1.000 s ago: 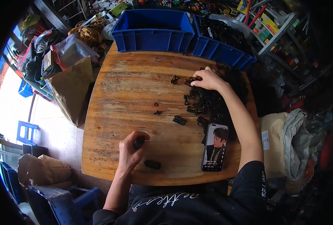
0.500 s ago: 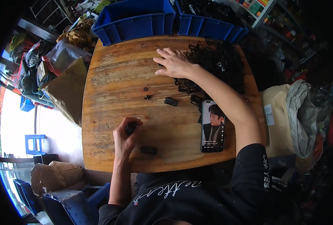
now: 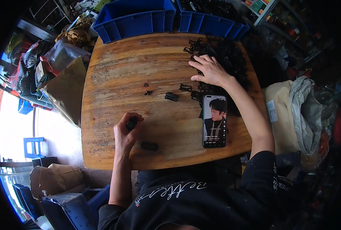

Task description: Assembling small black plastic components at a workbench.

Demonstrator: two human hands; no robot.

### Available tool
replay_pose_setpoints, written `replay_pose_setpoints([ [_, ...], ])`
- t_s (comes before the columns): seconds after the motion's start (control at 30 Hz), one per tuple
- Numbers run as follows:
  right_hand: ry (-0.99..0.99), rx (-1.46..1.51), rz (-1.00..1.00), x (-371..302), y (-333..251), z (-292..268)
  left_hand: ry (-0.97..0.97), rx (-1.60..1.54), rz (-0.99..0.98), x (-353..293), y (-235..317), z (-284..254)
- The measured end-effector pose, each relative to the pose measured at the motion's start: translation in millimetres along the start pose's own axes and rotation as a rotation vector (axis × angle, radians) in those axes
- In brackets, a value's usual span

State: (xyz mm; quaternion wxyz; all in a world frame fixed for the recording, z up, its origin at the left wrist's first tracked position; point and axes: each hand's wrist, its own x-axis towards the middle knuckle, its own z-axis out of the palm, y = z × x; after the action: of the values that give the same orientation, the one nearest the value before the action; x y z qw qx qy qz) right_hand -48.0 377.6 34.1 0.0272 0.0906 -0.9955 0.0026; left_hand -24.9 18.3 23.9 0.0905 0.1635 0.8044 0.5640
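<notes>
Left hand [image 3: 123, 133] holds piece [image 3: 131, 123]; right hand [image 3: 213, 73] over pile [image 3: 232, 57]

The floor [image 3: 59, 132] is washed out by light from the left; the right is dimmed, straight edges are bowed.

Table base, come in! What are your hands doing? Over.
Left hand holding small black part. Right hand spread at left edge of pile of black parts. Phone lying at pile's near side.
</notes>
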Motion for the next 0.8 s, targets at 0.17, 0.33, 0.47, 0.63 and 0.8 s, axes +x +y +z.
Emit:
replay_pose_setpoints([
  [0.17,0.076,-0.003,-0.033,-16,8,-1,0.004,-0.041,-0.011,1,2,3],
  [0.33,0.396,0.257,-0.045,-25,13,-30,0.008,-0.056,0.0,0,-2,1],
  [0.47,0.709,0.14,0.146,-42,76,-49,0.023,-0.032,0.016,0,-1,1],
  [0.63,0.666,0.636,0.67,-83,161,-22,0.032,-0.032,0.038,0,-3,2],
  [0.8,0.42,0.597,0.737,-107,157,27,0.045,-0.04,0.043,0,-2,3],
])
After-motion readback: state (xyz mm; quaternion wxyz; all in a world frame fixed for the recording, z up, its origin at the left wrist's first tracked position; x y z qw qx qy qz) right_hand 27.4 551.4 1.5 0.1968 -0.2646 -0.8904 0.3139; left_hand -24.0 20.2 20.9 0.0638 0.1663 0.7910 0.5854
